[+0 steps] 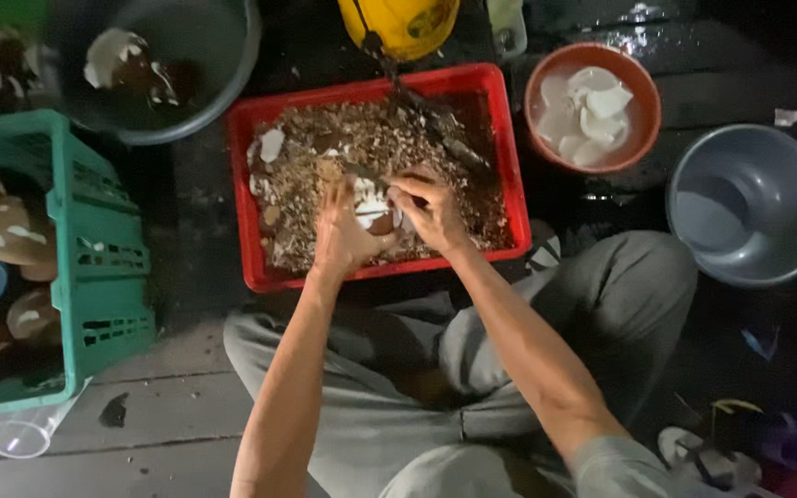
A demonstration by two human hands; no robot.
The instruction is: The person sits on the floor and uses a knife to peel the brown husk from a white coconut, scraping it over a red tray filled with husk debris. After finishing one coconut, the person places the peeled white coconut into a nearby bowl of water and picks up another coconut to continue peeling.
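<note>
The picture is dim, like night time. The most light falls in the middle, on the red tray [375, 92] and on both hands [389, 221], so they look bright and warm. The corners and the top are very dark, and things there are hard to see. The wet dark floor [620, 32] at the top right has small shiny white spots of glare. The white pieces in the orange bowl [643, 88] look washed out. The whole picture is soft and a bit smeared, and the fingers look blurry.
</note>
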